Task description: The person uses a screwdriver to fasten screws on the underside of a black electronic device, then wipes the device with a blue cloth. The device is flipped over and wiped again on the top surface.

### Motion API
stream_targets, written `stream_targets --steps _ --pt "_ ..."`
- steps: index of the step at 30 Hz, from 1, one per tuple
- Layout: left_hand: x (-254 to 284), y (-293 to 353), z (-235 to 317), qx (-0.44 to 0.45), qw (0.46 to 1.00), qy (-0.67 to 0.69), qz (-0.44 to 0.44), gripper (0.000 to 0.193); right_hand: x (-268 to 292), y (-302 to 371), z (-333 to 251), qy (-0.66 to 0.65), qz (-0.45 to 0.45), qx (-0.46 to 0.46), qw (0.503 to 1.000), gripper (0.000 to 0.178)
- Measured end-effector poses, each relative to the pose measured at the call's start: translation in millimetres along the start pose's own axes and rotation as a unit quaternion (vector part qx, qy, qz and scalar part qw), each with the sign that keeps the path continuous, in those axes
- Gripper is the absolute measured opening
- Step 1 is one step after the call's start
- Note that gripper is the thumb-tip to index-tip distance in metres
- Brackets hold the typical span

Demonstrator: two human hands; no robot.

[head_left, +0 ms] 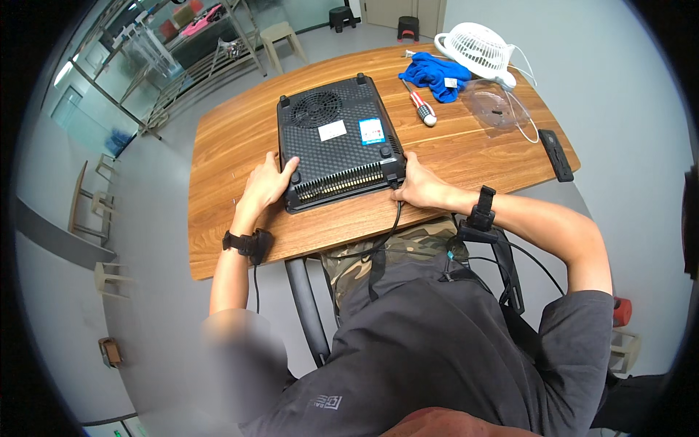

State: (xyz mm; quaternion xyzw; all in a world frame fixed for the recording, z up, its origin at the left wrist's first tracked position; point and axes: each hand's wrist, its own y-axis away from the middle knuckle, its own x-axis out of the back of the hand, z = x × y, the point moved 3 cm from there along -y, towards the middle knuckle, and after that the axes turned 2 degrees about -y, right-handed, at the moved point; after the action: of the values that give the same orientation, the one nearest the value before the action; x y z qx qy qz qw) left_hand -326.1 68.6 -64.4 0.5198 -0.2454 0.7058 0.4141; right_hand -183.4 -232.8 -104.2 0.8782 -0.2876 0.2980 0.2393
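A black induction cooker (331, 146) lies bottom up on the wooden table, showing a round fan grille, a slotted vent along its near edge, small round feet and two labels. My left hand (268, 182) grips its left edge near the front corner, the thumb over the underside. At the near right corner, my right hand (422, 183) is closed around the edge, beside the power cord (397, 218), which runs down over the table edge toward my lap. The fingertips of both hands are partly hidden by the cooker's sides.
Right of the cooker lie a screwdriver (421, 107) with a red, white and black handle and a blue cloth (435, 75). A white fan (477, 49), a clear plastic dish (484, 109) and a black bar-shaped object (555, 154) sit further right on the table (226, 156).
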Motion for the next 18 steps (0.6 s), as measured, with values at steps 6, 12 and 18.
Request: stream_targets --steps 6,12,18 --pt "-2 3 5 -0.022 0.999 0.036 -0.011 0.084 -5 -3 4 -0.035 -0.005 0.007 0.999 0.089" --pt "-6 0 -1 -0.023 0.999 0.042 -0.011 0.078 -7 0 -8 -0.125 -0.048 -0.054 0.99 0.086" --pt "-9 -4 -4 -0.016 0.997 0.07 -0.038 0.079 -12 -1 1 -0.095 0.002 -0.04 0.995 0.09"
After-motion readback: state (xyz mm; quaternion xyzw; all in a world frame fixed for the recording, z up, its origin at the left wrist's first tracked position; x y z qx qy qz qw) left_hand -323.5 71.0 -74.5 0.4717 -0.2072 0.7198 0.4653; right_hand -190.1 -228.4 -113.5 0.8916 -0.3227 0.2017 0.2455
